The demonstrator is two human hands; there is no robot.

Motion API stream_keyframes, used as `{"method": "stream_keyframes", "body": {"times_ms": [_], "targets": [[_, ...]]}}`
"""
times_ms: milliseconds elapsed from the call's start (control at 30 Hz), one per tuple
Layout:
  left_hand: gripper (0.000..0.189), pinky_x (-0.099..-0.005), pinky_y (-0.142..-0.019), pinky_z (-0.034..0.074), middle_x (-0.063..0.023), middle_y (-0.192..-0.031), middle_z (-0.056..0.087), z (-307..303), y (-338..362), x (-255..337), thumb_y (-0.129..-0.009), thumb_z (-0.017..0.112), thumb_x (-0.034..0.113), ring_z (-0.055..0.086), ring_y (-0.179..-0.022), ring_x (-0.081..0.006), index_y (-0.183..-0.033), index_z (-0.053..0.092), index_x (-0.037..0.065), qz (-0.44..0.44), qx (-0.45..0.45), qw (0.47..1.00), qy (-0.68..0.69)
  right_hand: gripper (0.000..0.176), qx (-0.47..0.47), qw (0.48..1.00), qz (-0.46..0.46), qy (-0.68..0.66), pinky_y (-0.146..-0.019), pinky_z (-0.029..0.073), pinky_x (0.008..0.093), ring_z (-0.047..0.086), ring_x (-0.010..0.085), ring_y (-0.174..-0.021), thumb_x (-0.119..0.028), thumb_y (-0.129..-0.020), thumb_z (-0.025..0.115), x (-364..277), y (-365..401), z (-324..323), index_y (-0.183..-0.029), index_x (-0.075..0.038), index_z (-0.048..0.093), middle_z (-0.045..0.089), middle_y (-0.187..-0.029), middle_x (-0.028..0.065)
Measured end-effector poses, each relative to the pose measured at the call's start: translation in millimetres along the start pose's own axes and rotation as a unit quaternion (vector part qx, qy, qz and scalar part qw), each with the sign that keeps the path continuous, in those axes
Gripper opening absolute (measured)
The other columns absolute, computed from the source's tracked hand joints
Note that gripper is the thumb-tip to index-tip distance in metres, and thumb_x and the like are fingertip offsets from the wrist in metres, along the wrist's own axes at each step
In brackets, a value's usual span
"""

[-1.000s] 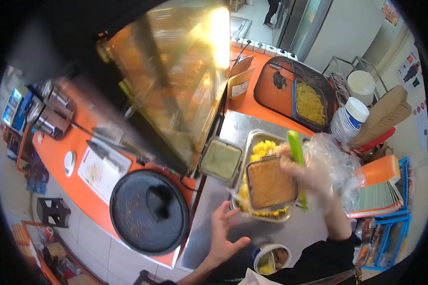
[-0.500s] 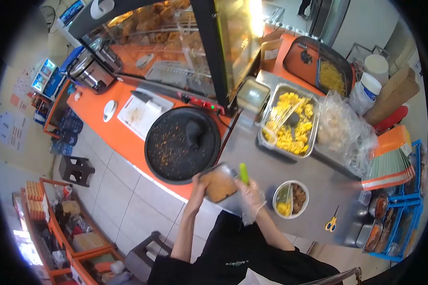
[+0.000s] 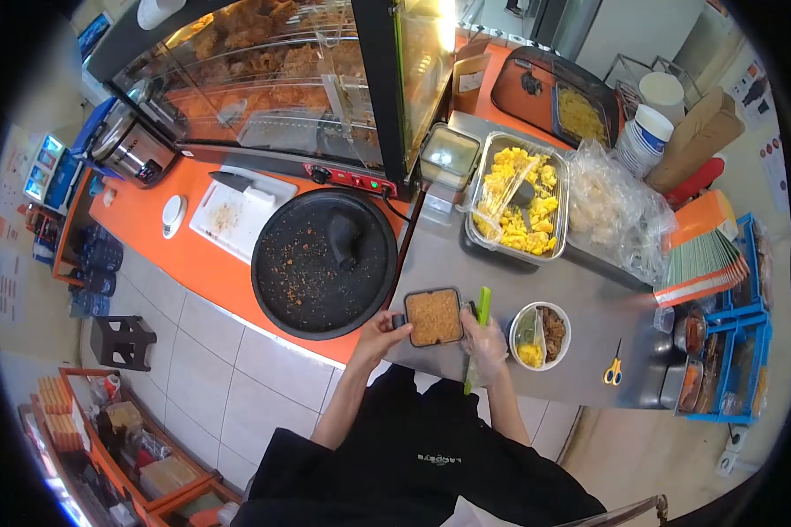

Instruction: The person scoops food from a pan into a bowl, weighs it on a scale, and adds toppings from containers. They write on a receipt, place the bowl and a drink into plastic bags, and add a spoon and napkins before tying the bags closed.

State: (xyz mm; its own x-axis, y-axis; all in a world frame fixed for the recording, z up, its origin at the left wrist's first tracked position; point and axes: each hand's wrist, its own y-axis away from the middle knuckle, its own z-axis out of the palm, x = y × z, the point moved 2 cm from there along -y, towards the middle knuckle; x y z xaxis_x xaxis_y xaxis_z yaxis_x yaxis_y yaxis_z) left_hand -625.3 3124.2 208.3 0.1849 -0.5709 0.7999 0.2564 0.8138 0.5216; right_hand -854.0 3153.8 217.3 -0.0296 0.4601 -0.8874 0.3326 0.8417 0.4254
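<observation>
A dark square container filled with brown, crumbly food is held over the front of the metal counter. My bare left hand grips its left side, thumb at the rim near a black tab. On the opposite side, my right hand, in a clear plastic glove, closes around a long bright green utensil, fingertips right at the container's edge. The utensil's working end is not recognisable. Just right of that hand stands a white round bowl with yellow egg, green pieces and brown meat.
Left of the container lies a large black stone mortar with a pestle. Behind are a metal tray of scrambled egg, a plastic bag and a glass display case. Scissors lie at right; a knife rests on a board.
The container has shifted right, away from the mortar, and now faces up more squarely. The green utensil shows more of its length beside it. The whole view has shifted slightly.
</observation>
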Motion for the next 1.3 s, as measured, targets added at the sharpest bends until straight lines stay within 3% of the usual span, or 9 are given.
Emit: {"method": "stream_keyframes", "body": {"times_ms": [67, 167, 267, 400, 700, 900, 1067, 1167, 1300], "targets": [[0.043, -0.0187, -0.055, 0.043, 0.0027, -0.077, 0.056, 4.5, -4.1, 10.0, -0.074, 0.076, 0.013, 0.055, -0.066, -0.0063, -0.107, 0.051, 0.002, 0.063, 0.016, 0.995, -0.080, 0.050, 0.094, 0.984, -0.059, 0.137, -0.066, 0.046, 0.0391, 0.059, 0.0304, -0.078, -0.042, -0.076, 0.069, -49.4, 22.8, 7.3, -0.106, -0.005, 0.054, 0.057, -0.082, 0.0139], [0.069, -0.0244, -0.065, 0.047, -0.0059, -0.094, 0.055, 3.5, 10.8, 28.0, -0.062, 0.084, 0.021, 0.057, -0.085, -0.0141, -0.115, 0.045, 0.000, 0.139, 0.056, 0.961, -0.232, 0.054, 0.175, 0.918, -0.231, 0.272, -0.068, 0.047, 0.0419, 0.059, 0.0338, -0.082, -0.040, -0.072, 0.071, -100.6, 54.0, 14.5, -0.110, -0.006, 0.052, 0.055, -0.095, 0.0182], [0.097, -0.0397, -0.089, 0.041, -0.0179, -0.115, 0.044, -2.3, 48.4, 31.1, -0.051, 0.088, 0.024, 0.042, -0.114, -0.0311, -0.126, 0.033, -0.003, 0.253, 0.071, 0.904, -0.338, 0.048, -0.007, 0.886, -0.241, 0.397, -0.071, 0.047, 0.0437, 0.059, 0.0352, -0.084, -0.028, -0.073, 0.066, -115.5, 73.1, 60.5, -0.112, -0.006, 0.050, 0.054, -0.094, 0.0171], [0.095, -0.0454, -0.100, 0.030, -0.0236, -0.123, 0.042, 13.6, 26.8, 6.2, -0.057, 0.081, 0.022, 0.039, -0.115, -0.0411, -0.132, 0.028, -0.004, 0.334, 0.101, 0.852, -0.390, 0.038, -0.067, 0.833, -0.232, 0.498, -0.068, 0.048, 0.0441, 0.060, 0.0352, -0.079, -0.019, -0.073, 0.060, -91.4, 44.5, 102.6, -0.107, -0.005, 0.050, 0.057, -0.093, 0.0182], [0.081, -0.0422, -0.097, 0.033, -0.0239, -0.119, 0.044, 36.0, 0.3, 2.7, -0.059, 0.077, 0.020, 0.042, -0.112, -0.0393, -0.125, 0.035, -0.003, 0.374, 0.086, 0.863, -0.329, 0.029, -0.126, 0.851, -0.247, 0.446, -0.065, 0.048, 0.0446, 0.059, 0.0376, -0.071, -0.017, -0.071, 0.061, -93.4, 47.7, 77.3, -0.095, -0.002, 0.054, 0.059, -0.076, 0.0200], [0.094, -0.0411, -0.094, 0.036, -0.0202, -0.115, 0.043, 29.0, 18.2, 24.3, -0.043, 0.082, 0.015, 0.043, -0.108, -0.0360, -0.122, 0.033, 0.000, 0.316, 0.095, 0.904, -0.272, 0.034, 0.052, 0.842, -0.322, 0.430, -0.065, 0.047, 0.0450, 0.059, 0.0384, -0.074, -0.021, -0.071, 0.064, -157.8, 39.6, 47.4, -0.098, -0.002, 0.055, 0.060, -0.078, 0.0212], [0.102, -0.0413, -0.107, 0.023, -0.0207, -0.122, 0.036, 9.5, 22.0, 13.2, -0.045, 0.082, 0.013, 0.031, -0.126, -0.0369, -0.127, 0.022, 0.000, 0.360, 0.088, 0.875, -0.311, 0.034, 0.010, 0.855, -0.160, 0.493, -0.071, 0.048, 0.0453, 0.058, 0.0382, -0.083, -0.022, -0.073, 0.062, -130.5, -10.9, 53.9, -0.100, -0.004, 0.052, 0.059, -0.091, 0.0192], [0.101, -0.0399, -0.105, 0.026, -0.0189, -0.123, 0.034, 0.8, 16.7, 1.5, -0.046, 0.081, 0.013, 0.034, -0.123, -0.0328, -0.127, 0.022, 0.001, 0.349, 0.027, 0.920, -0.176, 0.039, 0.096, 0.829, -0.306, 0.458, -0.074, 0.047, 0.0468, 0.056, 0.0406, -0.087, -0.021, -0.072, 0.062, -143.4, 18.5, 34.4, -0.104, -0.004, 0.046, 0.053, -0.107, 0.0216], [0.099, -0.0384, -0.101, 0.031, -0.0157, -0.122, 0.032, 20.0, 31.2, 42.2, -0.050, 0.078, 0.007, 0.037, -0.118, -0.0250, -0.127, 0.017, 0.003, 0.354, -0.018, 0.922, -0.158, 0.048, -0.061, 0.791, -0.324, 0.515, -0.066, 0.047, 0.0439, 0.056, 0.0364, -0.074, -0.013, -0.070, 0.061, -182.2, 66.4, -5.6, -0.115, -0.008, 0.045, 0.052, -0.094, 0.0149]]}}
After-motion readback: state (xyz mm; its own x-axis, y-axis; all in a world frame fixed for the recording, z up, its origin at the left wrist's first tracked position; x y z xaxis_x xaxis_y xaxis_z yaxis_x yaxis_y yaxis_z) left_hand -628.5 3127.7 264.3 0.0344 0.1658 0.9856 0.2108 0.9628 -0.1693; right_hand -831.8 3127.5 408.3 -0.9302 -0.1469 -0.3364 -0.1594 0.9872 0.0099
